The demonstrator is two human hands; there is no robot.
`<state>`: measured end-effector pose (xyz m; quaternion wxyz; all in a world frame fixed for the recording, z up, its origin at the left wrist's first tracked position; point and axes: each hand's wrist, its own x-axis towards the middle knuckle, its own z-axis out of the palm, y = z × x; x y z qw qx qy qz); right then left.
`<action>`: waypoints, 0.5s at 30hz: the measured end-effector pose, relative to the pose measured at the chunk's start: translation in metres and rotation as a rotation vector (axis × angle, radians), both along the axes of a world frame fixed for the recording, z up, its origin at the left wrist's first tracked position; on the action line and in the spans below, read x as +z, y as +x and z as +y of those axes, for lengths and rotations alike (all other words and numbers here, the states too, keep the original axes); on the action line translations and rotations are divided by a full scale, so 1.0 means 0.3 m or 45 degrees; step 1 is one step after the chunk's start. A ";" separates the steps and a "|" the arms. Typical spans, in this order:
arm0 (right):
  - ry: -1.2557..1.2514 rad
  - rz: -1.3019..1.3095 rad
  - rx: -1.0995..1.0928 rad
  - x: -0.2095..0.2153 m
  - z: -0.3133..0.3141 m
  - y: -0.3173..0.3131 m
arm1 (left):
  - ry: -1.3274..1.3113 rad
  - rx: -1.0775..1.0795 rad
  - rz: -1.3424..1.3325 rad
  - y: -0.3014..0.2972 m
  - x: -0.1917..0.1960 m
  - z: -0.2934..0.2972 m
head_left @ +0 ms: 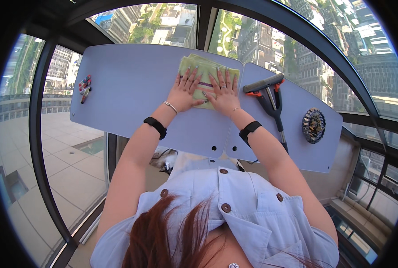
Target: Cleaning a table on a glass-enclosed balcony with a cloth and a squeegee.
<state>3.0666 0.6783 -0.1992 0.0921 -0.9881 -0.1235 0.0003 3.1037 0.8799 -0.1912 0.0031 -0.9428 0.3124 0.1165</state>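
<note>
A folded yellow-green cloth (212, 70) with a dark stripe lies near the far edge of the pale table, right of its middle. My left hand (185, 91) rests flat on the cloth's left side, fingers spread and pointing away from me. On the right side my right hand (224, 93) presses down in the same way, a ring on one finger. Both thumbs point inward toward each other, and the palms hide part of the cloth. Neither hand grips anything.
Right of the cloth lies a squeegee mop head (263, 83) with orange clips and a dark handle. Farther right sits a round, dark-rimmed woven basket or dish (313, 125). Small red and dark items (85, 87) lie at the table's left end. Windows surround the table (132, 89).
</note>
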 end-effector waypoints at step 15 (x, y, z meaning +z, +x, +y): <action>0.020 0.090 0.238 0.045 -0.012 -0.254 | -0.122 0.129 -0.022 -0.341 -0.004 0.022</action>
